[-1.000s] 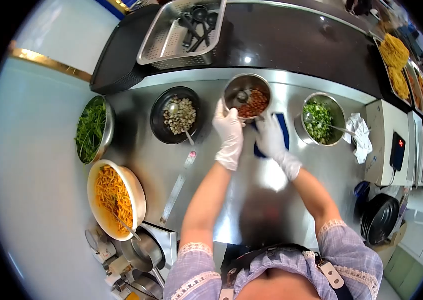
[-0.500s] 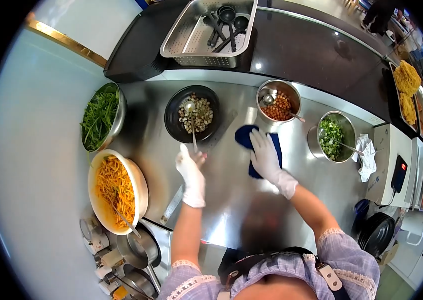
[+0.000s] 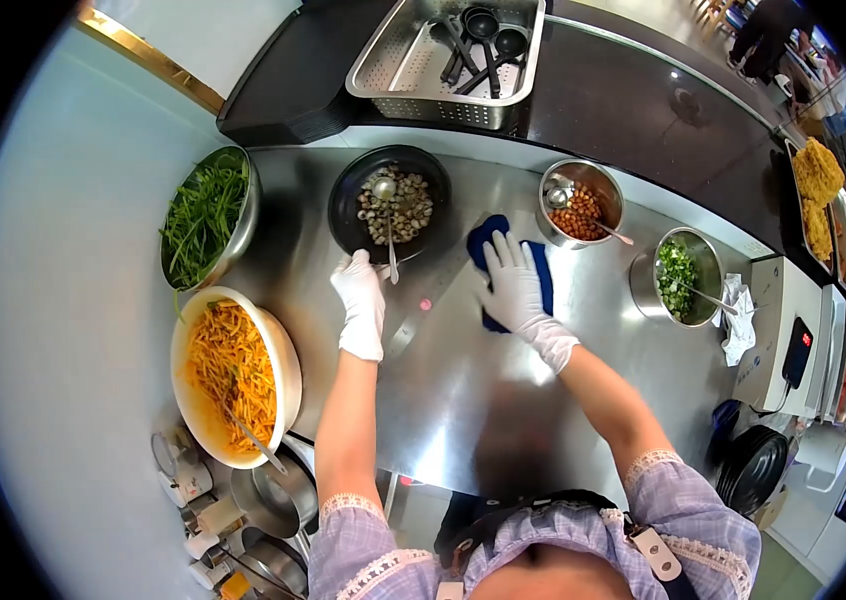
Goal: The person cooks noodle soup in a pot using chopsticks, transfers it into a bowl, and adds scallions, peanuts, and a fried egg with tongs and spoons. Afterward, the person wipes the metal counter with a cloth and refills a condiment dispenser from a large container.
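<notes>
The white-gloved left hand (image 3: 359, 302) is partly curled at the near rim of the round black bowl (image 3: 344, 212); whether it grips is unclear. The white-gloved right hand (image 3: 517, 298) is open, fingers spread, flat on the dark-blue cloth (image 3: 545, 278), right of the bowl. Beyond sit 2 steel pots, 1 with reddish-brown pieces (image 3: 575, 222), 1 with chopped greens (image 3: 676, 272). Red characters on the black display (image 3: 799, 352) are too small to read.
</notes>
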`<action>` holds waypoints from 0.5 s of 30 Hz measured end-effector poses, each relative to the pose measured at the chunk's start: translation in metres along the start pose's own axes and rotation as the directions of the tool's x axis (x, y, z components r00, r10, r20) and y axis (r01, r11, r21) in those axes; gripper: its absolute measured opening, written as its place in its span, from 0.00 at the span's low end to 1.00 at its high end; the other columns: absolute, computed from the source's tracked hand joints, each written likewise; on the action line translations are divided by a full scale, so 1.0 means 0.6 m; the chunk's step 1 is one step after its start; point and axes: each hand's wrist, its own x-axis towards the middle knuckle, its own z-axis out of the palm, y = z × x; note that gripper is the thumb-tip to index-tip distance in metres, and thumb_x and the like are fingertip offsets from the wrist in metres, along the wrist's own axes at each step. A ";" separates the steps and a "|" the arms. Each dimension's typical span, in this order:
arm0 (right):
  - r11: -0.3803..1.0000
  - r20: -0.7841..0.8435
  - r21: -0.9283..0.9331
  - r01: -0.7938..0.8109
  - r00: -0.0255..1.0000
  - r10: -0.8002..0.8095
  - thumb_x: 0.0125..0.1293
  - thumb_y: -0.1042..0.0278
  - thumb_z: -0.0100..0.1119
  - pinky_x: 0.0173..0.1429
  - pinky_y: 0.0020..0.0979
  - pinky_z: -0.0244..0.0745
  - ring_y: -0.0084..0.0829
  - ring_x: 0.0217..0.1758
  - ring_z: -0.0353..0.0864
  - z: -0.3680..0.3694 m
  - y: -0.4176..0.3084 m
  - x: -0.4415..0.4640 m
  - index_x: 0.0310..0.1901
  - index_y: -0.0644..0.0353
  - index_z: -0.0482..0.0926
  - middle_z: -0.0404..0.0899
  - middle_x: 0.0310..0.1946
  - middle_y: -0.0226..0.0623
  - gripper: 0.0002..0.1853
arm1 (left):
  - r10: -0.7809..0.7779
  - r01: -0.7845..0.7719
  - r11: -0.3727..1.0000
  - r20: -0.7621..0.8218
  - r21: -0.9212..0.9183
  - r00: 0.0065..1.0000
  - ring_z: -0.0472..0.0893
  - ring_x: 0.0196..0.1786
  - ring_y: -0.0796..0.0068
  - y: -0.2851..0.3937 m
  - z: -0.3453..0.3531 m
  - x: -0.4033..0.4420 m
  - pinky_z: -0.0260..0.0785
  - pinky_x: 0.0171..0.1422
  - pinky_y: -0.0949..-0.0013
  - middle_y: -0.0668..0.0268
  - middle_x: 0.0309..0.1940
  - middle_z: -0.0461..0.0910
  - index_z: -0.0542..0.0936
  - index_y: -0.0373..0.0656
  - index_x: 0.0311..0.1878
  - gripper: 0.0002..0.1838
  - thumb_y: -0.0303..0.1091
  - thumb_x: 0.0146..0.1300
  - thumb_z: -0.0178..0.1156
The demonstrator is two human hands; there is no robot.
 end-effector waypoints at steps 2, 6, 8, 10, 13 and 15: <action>0.999 -0.026 0.034 -0.026 0.999 0.027 0.57 0.52 0.61 0.76 0.51 0.42 0.54 0.74 0.51 0.012 -0.047 0.012 0.64 0.70 0.64 0.57 0.69 0.56 0.39 | 0.034 -0.034 0.999 -0.017 0.008 0.999 0.76 0.20 0.74 0.035 -0.013 -0.020 0.75 0.22 0.70 0.63 0.27 0.79 0.78 0.33 0.40 0.07 0.25 0.64 0.52; 0.988 -0.085 0.104 0.118 0.990 -0.110 0.57 0.66 0.57 0.75 0.46 0.49 0.49 0.72 0.57 0.068 -0.117 0.066 0.61 0.67 0.69 0.64 0.66 0.51 0.29 | 0.090 -0.090 0.996 -0.006 -0.013 0.996 0.77 0.21 0.74 0.080 -0.062 -0.035 0.77 0.25 0.71 0.63 0.30 0.80 0.78 0.34 0.41 0.07 0.25 0.64 0.51; 0.936 -0.155 0.184 0.299 0.950 -0.272 0.55 0.77 0.51 0.70 0.43 0.60 0.46 0.67 0.67 0.086 -0.111 0.092 0.55 0.64 0.76 0.73 0.59 0.46 0.23 | 0.094 -0.094 0.996 -0.044 0.003 0.995 0.78 0.22 0.74 0.100 -0.078 -0.046 0.77 0.26 0.71 0.64 0.30 0.81 0.78 0.36 0.41 0.07 0.24 0.65 0.51; 0.924 -0.078 0.349 0.157 0.987 -0.138 0.53 0.78 0.51 0.69 0.42 0.60 0.45 0.66 0.67 0.073 -0.070 0.123 0.54 0.63 0.76 0.73 0.59 0.46 0.24 | 0.085 -0.085 0.996 -0.053 0.000 0.995 0.78 0.24 0.75 0.111 -0.100 -0.054 0.76 0.26 0.73 0.64 0.31 0.81 0.78 0.37 0.41 0.07 0.25 0.66 0.51; 0.985 -0.411 0.056 0.162 0.903 -0.125 0.53 0.79 0.50 0.64 0.43 0.65 0.47 0.59 0.72 0.050 0.000 0.168 0.51 0.62 0.77 0.77 0.52 0.45 0.20 | 0.056 -0.055 0.998 -0.057 0.012 0.997 0.79 0.24 0.77 0.128 -0.119 -0.068 0.76 0.27 0.75 0.65 0.30 0.81 0.79 0.39 0.41 0.07 0.26 0.67 0.51; 0.964 -0.468 0.029 0.264 0.856 -0.221 0.53 0.79 0.50 0.59 0.47 0.66 0.47 0.55 0.73 0.037 -0.017 0.157 0.44 0.63 0.77 0.77 0.47 0.43 0.15 | 0.058 -0.056 0.996 -0.021 0.066 0.998 0.78 0.24 0.77 0.135 -0.120 -0.074 0.76 0.27 0.75 0.66 0.29 0.81 0.79 0.39 0.39 0.07 0.26 0.67 0.51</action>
